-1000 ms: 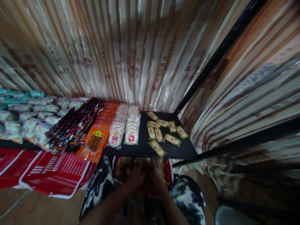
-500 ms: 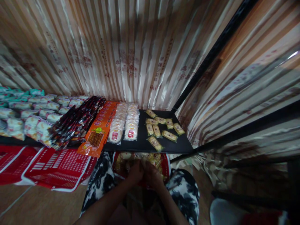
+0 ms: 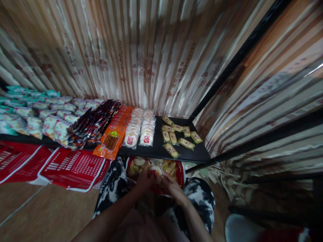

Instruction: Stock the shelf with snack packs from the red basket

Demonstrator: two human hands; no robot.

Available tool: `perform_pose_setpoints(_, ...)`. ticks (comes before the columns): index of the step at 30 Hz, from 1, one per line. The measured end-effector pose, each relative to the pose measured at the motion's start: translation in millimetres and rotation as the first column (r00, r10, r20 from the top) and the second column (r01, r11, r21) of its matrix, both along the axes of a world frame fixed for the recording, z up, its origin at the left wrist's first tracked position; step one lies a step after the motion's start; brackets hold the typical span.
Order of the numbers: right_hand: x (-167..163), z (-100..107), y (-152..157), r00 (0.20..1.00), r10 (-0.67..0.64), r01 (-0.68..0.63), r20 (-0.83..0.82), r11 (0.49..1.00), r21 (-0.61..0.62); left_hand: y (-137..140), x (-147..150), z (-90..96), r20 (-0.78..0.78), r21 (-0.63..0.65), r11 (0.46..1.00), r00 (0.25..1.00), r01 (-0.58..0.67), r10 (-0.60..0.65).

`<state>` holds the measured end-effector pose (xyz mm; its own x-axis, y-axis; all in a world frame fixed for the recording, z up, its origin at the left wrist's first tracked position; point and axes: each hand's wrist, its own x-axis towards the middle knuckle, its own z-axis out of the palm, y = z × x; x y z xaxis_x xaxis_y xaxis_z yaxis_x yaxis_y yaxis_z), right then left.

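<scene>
Between my two hands is a white round rice cracker packet (image 3: 156, 170) with a red label. My left hand (image 3: 144, 179) is closed on its left side, and my right hand (image 3: 171, 185) grips its right side. Both are low over a red basket (image 3: 181, 173) between my knees. Inside the basket lie yellowish wrapped snacks, partly hidden by my hands. On the black shelf (image 3: 156, 153) just beyond are two rows of similar rice cracker packets (image 3: 147, 129). To their right, several small yellow snack packets (image 3: 186, 144) lie scattered.
An orange snack bag (image 3: 113, 134) and dark shiny packets (image 3: 94, 124) lie left of the crackers. Farther left are white packets (image 3: 51, 124) and green ones (image 3: 20, 92). Red baskets (image 3: 75, 168) stand below the shelf. A black pole (image 3: 227, 146) slants at the right, before a pleated curtain (image 3: 141, 50).
My hands have parted slightly, and the white rice cracker packet now shows between them. The view has shifted, so the shelf and its goods appear a little farther right and higher.
</scene>
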<state>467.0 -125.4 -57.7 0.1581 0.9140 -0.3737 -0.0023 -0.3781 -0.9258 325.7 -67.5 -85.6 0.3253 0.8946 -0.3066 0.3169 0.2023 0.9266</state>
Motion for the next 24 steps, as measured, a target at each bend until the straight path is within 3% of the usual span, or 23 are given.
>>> perform_pose_setpoints(4,1.1,13.6,2.7,0.988,-0.026,0.010,-0.153,0.995,-0.103,3.2,-9.0,7.0,0.068,-0.028,0.997,0.995,-0.067,0.069)
perform_pose_setpoints(7,-0.1,20.5,6.0,0.988,-0.058,0.041,-0.146,0.993,-0.112,6.5,-13.9,10.8,0.111,-0.041,0.992,0.986,-0.122,0.125)
perform_pose_setpoints(14,-22.5,22.9,24.8,0.977,-0.097,0.122,-0.189,0.984,0.126,15.0,-11.7,12.4,0.179,-0.028,0.950,0.934,-0.310,0.310)
perform_pose_setpoints(21,-26.0,28.9,55.5,0.980,-0.199,0.188,0.030,0.958,0.216,21.6,-10.8,25.5,0.236,0.029,0.940,0.917,-0.339,0.323)
perform_pose_setpoints(24,-19.1,33.1,74.9,0.957,-0.220,0.167,0.188,0.950,0.263,21.8,-15.5,34.3,0.132,0.235,0.911,0.940,-0.339,0.316)
